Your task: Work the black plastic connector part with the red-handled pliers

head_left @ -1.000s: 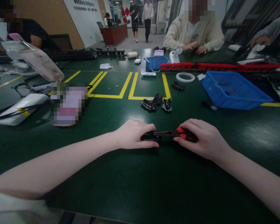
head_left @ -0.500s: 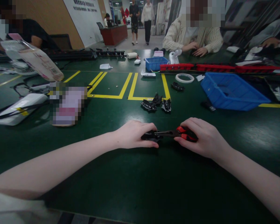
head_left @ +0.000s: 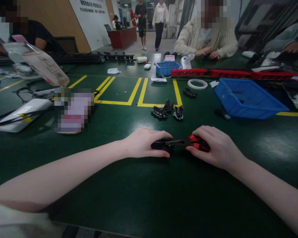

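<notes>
My left hand (head_left: 149, 142) grips a small black part (head_left: 160, 144) between thumb and fingers, low over the green table (head_left: 139, 191). Its exact kind is hard to make out. In my right hand (head_left: 215, 145) is a pair of pliers (head_left: 188, 142) with red and black handles. The jaws point left and meet the black part, partly hidden by my left fingers. Beyond my hands lie several similar black parts (head_left: 159, 112), grouped near the yellow tape, with another black piece (head_left: 190, 93) farther back.
To the right stands a blue bin (head_left: 253, 105), with a roll of tape (head_left: 197, 84) nearby. A phone (head_left: 75, 112), a white power bank-like block (head_left: 22, 115) and a tilted bottle (head_left: 47, 66) are at left. A person in a striped shirt (head_left: 188, 36) sits opposite.
My left index finger has stretched a little farther right over the black part. The pliers stay at the part; the whole view has shifted slightly.
</notes>
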A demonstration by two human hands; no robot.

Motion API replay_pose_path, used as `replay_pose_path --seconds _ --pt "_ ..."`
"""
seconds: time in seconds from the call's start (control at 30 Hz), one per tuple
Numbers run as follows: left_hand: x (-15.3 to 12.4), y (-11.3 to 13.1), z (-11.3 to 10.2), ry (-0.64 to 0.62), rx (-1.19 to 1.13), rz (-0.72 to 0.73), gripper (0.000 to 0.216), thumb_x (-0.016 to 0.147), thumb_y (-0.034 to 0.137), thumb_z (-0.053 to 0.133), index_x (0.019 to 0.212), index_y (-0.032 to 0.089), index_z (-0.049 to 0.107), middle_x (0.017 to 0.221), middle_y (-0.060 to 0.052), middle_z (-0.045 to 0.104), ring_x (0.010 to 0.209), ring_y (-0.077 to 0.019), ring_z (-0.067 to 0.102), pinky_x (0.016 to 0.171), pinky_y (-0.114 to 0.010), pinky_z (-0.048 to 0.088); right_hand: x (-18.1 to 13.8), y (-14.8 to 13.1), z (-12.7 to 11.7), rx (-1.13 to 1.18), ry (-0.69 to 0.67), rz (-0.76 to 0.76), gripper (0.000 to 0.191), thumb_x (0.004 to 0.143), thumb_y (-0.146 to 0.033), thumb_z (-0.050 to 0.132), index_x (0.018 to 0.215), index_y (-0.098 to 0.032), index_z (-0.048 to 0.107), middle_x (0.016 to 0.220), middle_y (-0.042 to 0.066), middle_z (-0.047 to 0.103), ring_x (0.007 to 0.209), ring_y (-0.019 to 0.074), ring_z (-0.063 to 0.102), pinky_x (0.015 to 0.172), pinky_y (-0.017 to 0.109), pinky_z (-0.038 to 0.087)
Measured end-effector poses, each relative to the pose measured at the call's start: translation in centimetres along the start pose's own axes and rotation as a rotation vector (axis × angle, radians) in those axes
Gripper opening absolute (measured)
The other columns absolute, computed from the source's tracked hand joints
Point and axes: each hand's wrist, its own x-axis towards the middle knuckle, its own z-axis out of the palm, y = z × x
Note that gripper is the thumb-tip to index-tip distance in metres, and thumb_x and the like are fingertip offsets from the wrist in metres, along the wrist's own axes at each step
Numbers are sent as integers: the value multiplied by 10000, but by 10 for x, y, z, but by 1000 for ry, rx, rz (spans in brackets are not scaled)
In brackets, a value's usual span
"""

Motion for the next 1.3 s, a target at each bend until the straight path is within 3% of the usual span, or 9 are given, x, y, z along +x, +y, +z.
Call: replay_pose_path --seconds 0.13,0.43,0.7,1.0,1.3 --pt "-1 -1 2 15 21 36 552 876 476 555 1342 205 435 1086 -55 650 858 -181 625 661 -233 408 0 1 2 -5 -3 26 265 850 -442 521 844 -178 534 770 67 600 668 180 550 586 305 429" --pt "-1 -2 1 20 76 25 578 905 469 513 1415 244 360 878 -13 611 671 -134 560 552 -209 348 1 -2 1 -7 -9 66 283 850 -458 514 825 -177 532 743 61 591 649 175 547 563 298 418" --pt "-2 -2 2 29 45 34 568 891 484 523 1382 219 413 988 -49 653 777 -167 614 606 -222 390 1 -1 2 -44 -10 57 275 846 -453 521 850 -179 550 797 73 616 686 185 568 596 311 428" --pt "-1 -2 1 19 104 51 558 905 460 516 1405 254 380 840 -4 586 664 -132 545 562 -214 348 1 -2 4 -45 -20 42 289 858 -455 501 824 -173 552 756 70 612 654 177 560 572 303 433" --pt "-1 -3 -1 11 -17 59 556 885 435 565 1388 255 410 854 -8 596 702 -137 558 569 -210 347 0 -2 4 -22 -4 56 272 851 -448 518 831 -179 549 746 62 610 648 176 562 569 302 441"
